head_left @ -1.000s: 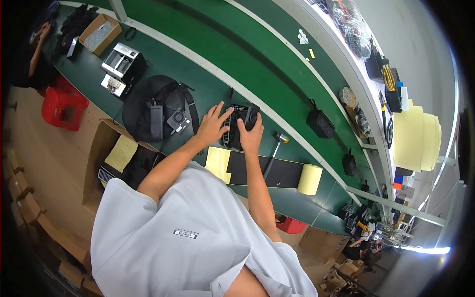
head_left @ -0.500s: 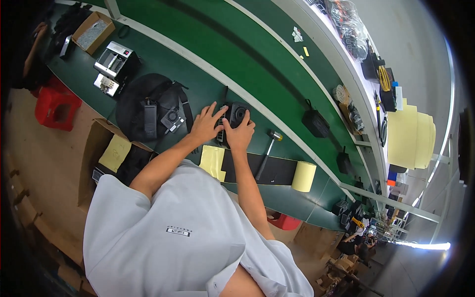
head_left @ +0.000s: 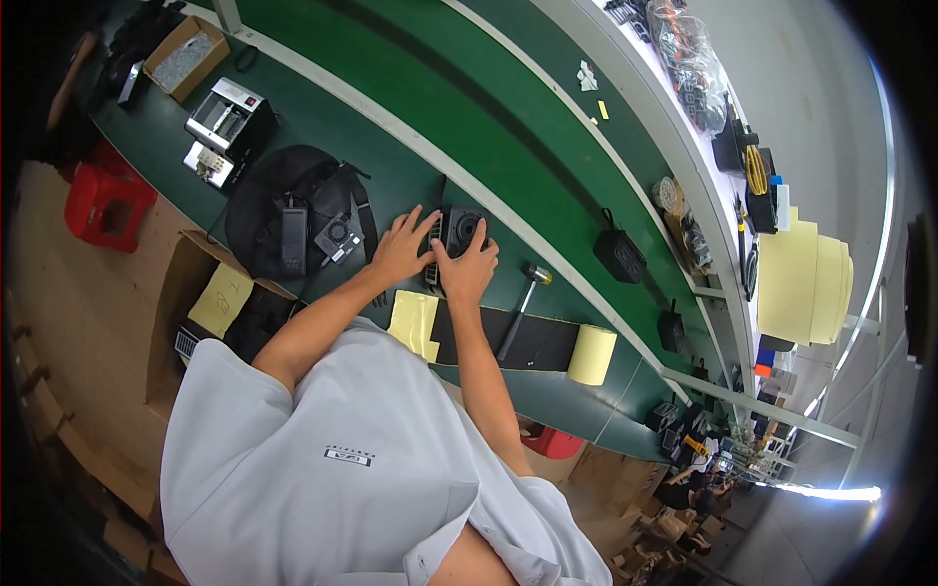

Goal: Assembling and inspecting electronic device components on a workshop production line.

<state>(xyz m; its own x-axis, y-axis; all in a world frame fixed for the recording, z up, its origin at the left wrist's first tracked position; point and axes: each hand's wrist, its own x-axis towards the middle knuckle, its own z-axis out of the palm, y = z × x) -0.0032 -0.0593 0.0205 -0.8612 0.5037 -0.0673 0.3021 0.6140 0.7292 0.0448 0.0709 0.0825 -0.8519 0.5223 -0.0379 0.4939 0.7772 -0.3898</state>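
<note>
A black box-shaped device [head_left: 465,226] with a round, speaker-like part lies on the green bench ahead of me. Along its left side runs a narrow strip with a row of light marks [head_left: 435,232]. My left hand [head_left: 399,250] reaches to that strip, its fingers stretched and apart, the tips touching the device's left edge. Around the near end my right hand [head_left: 467,269] is closed, thumb at the strip and forefinger on the right side. The device's underside and near end are hidden by my hands.
Left of my hands, a round black mat [head_left: 256,234] bears a dark box [head_left: 294,239] and a small fan unit [head_left: 338,237]. To the right lie a hammer [head_left: 525,308], a black strip [head_left: 542,339] and a yellow roll [head_left: 592,355]. A metal-framed machine [head_left: 227,122] stands farther left.
The whole view has shifted slightly. Both hands stay at the black device, with only small finger movements; the device looks much the same.
</note>
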